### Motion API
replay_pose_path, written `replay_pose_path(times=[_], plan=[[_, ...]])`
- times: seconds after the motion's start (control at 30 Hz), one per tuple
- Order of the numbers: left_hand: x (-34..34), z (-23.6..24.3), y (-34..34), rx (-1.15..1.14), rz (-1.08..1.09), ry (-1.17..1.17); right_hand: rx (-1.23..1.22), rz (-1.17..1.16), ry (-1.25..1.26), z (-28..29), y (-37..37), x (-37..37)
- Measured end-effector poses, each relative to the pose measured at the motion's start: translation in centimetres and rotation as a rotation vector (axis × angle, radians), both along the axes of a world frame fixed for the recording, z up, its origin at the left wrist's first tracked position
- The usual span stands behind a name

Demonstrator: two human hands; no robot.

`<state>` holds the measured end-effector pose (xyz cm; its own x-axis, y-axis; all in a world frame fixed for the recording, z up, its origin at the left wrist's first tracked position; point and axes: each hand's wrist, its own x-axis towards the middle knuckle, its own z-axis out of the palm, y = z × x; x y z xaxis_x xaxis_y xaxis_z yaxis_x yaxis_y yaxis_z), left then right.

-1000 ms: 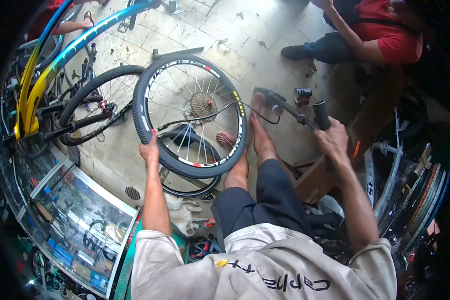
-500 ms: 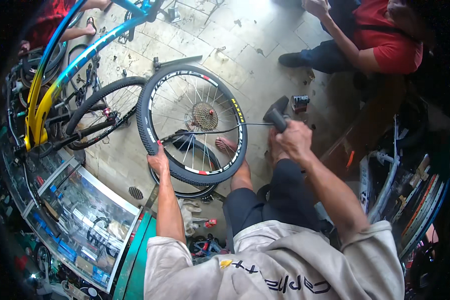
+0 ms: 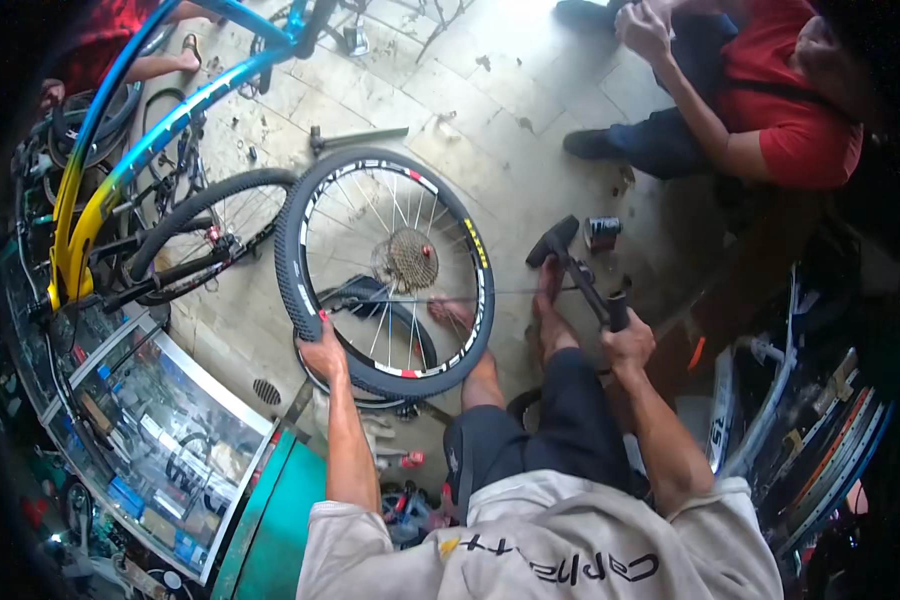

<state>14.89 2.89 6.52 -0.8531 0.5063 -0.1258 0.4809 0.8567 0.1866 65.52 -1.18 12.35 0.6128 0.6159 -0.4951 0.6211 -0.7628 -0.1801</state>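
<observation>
My left hand [image 3: 324, 355] is closed around the near left side of a bicycle wheel [image 3: 285, 265] with a black knobby tyre and a rear cassette [image 3: 410, 262] at its hub. The wheel stands tilted in front of my legs. My right hand [image 3: 628, 345] grips the black handle of a floor pump [image 3: 588, 292]. The pump leans toward me, with its foot on the floor beside my right foot [image 3: 548, 285]. A thin dark hose [image 3: 535, 292], blurred, runs from the pump toward the wheel; its end by my left hand is hard to make out.
Another wheel [image 3: 210, 190] and a blue-yellow bicycle frame [image 3: 105, 185] stand at left, above a glass display case [image 3: 185, 430]. A can [image 3: 601, 233] is beside the pump. A person in red [image 3: 795, 110] sits at far right. Rims [image 3: 835, 460] and frames lean at right.
My right hand has moved toward me and slightly right with the pump handle, and more of the pump's shaft shows. My left hand still grips the tyre.
</observation>
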Motion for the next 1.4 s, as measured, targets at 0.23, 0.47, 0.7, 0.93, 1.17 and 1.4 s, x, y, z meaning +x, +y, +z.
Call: replay_pose_path(times=[0.23,0.47,0.7,0.93,1.17,1.4], plan=[[2.7,3.2,2.2,-0.085,-0.083,-0.065,-0.127,-0.130,0.040,2.2,0.8,0.0],[5.2,5.2,3.9,-0.036,-0.151,-0.136,0.068,0.401,0.177,27.1,-1.2,1.0],[6.1,6.7,4.9,-0.102,-0.186,-0.154,0.032,-0.056,-0.094,15.5,0.2,-1.3],[7.4,8.0,5.7,-0.084,-0.266,-0.195,0.001,-0.204,-0.161,8.1,0.7,-1.8],[6.0,4.4,3.4,0.034,-0.391,-0.309,-0.073,-0.291,-0.057,1.9,1.7,-1.9],[2.6,-0.1,3.5,-0.033,-0.488,-0.028,-0.099,-0.121,0.053,-1.5,0.8,0.3]])
